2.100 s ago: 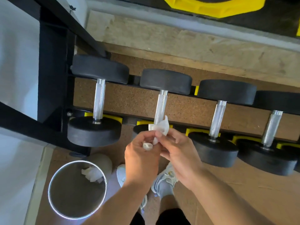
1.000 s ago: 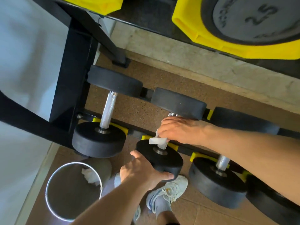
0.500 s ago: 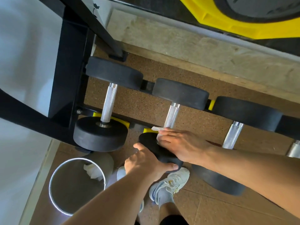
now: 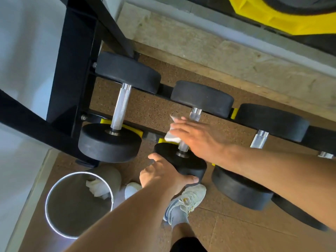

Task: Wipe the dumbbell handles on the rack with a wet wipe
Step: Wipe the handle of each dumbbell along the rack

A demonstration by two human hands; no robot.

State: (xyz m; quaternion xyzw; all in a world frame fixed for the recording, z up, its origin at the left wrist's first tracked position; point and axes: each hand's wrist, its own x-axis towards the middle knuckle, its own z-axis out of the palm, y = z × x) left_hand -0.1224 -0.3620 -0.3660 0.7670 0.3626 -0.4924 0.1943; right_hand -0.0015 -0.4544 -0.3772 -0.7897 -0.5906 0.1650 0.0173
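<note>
Several black dumbbells with chrome handles lie across the low black rack [image 4: 164, 90]. My right hand [image 4: 197, 138] wraps a white wet wipe [image 4: 171, 136] around the handle [image 4: 195, 113] of the second dumbbell from the left, covering its middle. My left hand [image 4: 161, 176] grips the near black head [image 4: 187, 165] of that same dumbbell. To the left, the first dumbbell's handle [image 4: 121, 106] is bare. Only the top of the third dumbbell's handle [image 4: 259, 140] shows, my right forearm hiding the remainder.
A round metal bin [image 4: 54, 191] with a crumpled white wipe [image 4: 98, 187] inside stands on the cork floor at lower left. My white shoes [image 4: 189, 199] are below the rack. Black frame posts [image 4: 72, 70] rise at left; a yellow cradle [image 4: 283, 19] sits on the upper shelf.
My right hand with the wipe has slid up the second dumbbell's handle from its near end toward the middle. My left hand stays on the near head.
</note>
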